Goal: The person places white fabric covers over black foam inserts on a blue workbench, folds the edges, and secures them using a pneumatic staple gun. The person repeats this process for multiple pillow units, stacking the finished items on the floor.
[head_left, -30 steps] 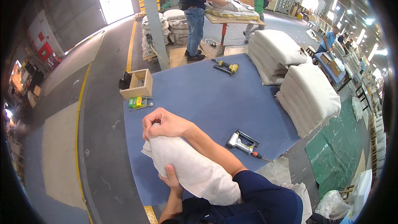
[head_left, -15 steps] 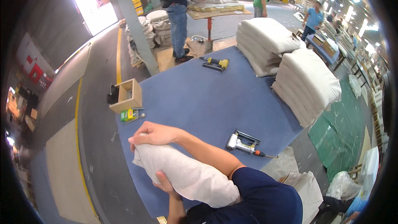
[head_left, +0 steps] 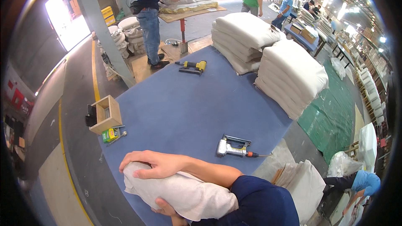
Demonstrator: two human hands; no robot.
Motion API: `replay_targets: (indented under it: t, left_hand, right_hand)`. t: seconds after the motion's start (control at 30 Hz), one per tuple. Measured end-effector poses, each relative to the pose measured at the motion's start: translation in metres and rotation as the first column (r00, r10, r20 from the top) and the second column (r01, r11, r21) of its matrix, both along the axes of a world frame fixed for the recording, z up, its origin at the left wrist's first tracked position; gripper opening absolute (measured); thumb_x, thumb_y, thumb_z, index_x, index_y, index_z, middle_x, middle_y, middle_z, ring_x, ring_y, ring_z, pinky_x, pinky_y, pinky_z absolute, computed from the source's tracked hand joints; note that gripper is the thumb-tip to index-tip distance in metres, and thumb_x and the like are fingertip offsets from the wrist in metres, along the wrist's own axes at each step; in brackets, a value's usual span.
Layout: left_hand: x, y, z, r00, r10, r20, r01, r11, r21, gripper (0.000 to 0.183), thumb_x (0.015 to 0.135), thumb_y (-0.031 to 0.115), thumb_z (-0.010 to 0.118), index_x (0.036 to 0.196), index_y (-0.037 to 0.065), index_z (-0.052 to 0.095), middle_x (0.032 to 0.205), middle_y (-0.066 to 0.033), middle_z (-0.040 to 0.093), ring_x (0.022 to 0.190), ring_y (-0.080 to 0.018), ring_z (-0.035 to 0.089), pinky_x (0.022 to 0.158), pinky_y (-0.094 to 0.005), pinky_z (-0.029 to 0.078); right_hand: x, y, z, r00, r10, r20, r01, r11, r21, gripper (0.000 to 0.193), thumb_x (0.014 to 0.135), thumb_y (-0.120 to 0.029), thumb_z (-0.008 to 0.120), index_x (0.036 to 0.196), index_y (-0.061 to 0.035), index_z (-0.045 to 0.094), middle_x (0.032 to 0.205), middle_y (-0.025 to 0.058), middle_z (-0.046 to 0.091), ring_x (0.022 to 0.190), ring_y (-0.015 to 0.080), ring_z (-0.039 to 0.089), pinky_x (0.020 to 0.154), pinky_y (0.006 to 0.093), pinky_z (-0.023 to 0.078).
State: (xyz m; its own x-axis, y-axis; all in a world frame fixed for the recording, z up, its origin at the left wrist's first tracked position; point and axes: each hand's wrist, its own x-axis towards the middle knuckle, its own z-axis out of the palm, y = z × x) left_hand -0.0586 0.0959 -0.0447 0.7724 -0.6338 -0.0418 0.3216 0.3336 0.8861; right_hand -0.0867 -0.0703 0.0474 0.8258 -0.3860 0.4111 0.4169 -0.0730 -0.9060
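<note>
Close to my body, a white fabric-covered cushion (head_left: pixel 188 192) is held tilted over the near edge of the blue-topped table (head_left: pixel 167 109). My right hand (head_left: pixel 153 164) reaches across from the right and is closed over its far left end, thumb and fingers apart on the cloth. From below, my left hand (head_left: pixel 166 207) grips its lower side; some of those fingers are hidden behind it. Loose cloth hangs at the cushion's left corner. A silver staple gun (head_left: pixel 232 147) with a hose lies to the right, touched by neither hand.
A yellow-and-black staple gun (head_left: pixel 192 66) lies at the table's far side. On the left edge are a wooden box (head_left: pixel 106 115) and a small green-yellow carton (head_left: pixel 111 134). White cushions (head_left: pixel 289 79) are stacked at the right. A co-worker (head_left: pixel 148 16) stands at another table.
The view has turned right, so the table and tools appear farther left. My right hand has shifted from curling round the cushion's end to lying over its top. Both hands still hold it.
</note>
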Motion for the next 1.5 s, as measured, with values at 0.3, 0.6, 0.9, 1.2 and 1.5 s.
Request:
replay_targets:
  t: [0.3, 0.6, 0.9, 1.2, 1.5]
  left_hand:
    - [0.001, 0.003, 0.017, 0.971, 0.239, -0.019, -0.221, 0.924, 0.312, 0.070, 0.101, 0.050, 0.061, 0.139, -0.007, 0.048, 0.124, -0.0233, 0.063, 0.102, -0.0289, 0.069, 0.081, -0.0427, 0.061]
    - [-0.008, 0.040, -0.008, 1.000, -0.021, -0.012, 0.022, 0.999, 0.049, 0.069, 0.102, 0.041, 0.061, 0.147, -0.006, 0.038, 0.134, -0.0217, 0.058, 0.114, -0.0271, 0.064, 0.093, -0.0406, 0.055]
    - [-0.004, 0.011, -0.016, 0.985, -0.107, 0.133, 0.124, 0.984, -0.127, 0.069, 0.103, 0.033, 0.060, 0.153, -0.006, 0.031, 0.141, -0.0205, 0.054, 0.124, -0.0257, 0.059, 0.102, -0.0387, 0.050]
    - [-0.002, 0.007, -0.025, 0.988, -0.057, 0.147, 0.080, 0.984, -0.159, 0.071, 0.104, 0.024, 0.059, 0.157, -0.006, 0.024, 0.148, -0.0194, 0.050, 0.133, -0.0255, 0.054, 0.111, -0.0374, 0.043]
    - [-0.010, -0.012, -0.034, 0.968, 0.002, 0.250, 0.064, 0.964, -0.257, 0.078, 0.102, 0.024, 0.061, 0.157, -0.011, 0.018, 0.154, -0.0221, 0.041, 0.139, -0.0313, 0.048, 0.116, -0.0411, 0.037]
  right_hand:
    - [0.018, -0.005, 0.018, 0.984, 0.168, 0.065, -0.103, 0.823, -0.559, 0.031, 0.093, -0.023, 0.054, 0.096, -0.0023, 0.076, 0.107, 0.0081, 0.074, 0.127, 0.0289, 0.058, 0.120, 0.0525, 0.028]
    - [-0.022, 0.011, -0.003, 0.953, 0.256, 0.164, -0.158, 0.878, -0.452, 0.043, 0.097, -0.030, 0.046, 0.099, -0.0021, 0.079, 0.110, 0.0065, 0.077, 0.135, 0.0341, 0.053, 0.124, 0.0588, 0.007]
    - [-0.011, -0.022, -0.047, 0.946, -0.216, 0.243, 0.218, 0.976, 0.020, 0.073, 0.109, -0.050, 0.026, 0.109, 0.0064, 0.072, 0.128, 0.0275, 0.067, 0.125, 0.0404, 0.060, 0.110, 0.0530, 0.043]
    - [0.045, 0.006, -0.021, 0.963, 0.197, -0.181, -0.102, 0.896, 0.432, 0.086, 0.106, -0.066, 0.021, 0.126, 0.0032, 0.068, 0.129, 0.0251, 0.067, 0.122, 0.0354, 0.063, 0.110, 0.0458, 0.046]
    - [0.052, -0.022, -0.004, 0.932, 0.316, -0.178, -0.260, 0.925, 0.279, 0.095, 0.107, -0.066, 0.010, 0.119, 0.0059, 0.070, 0.115, 0.0245, 0.073, 0.112, 0.0355, 0.068, 0.105, 0.0447, 0.050]
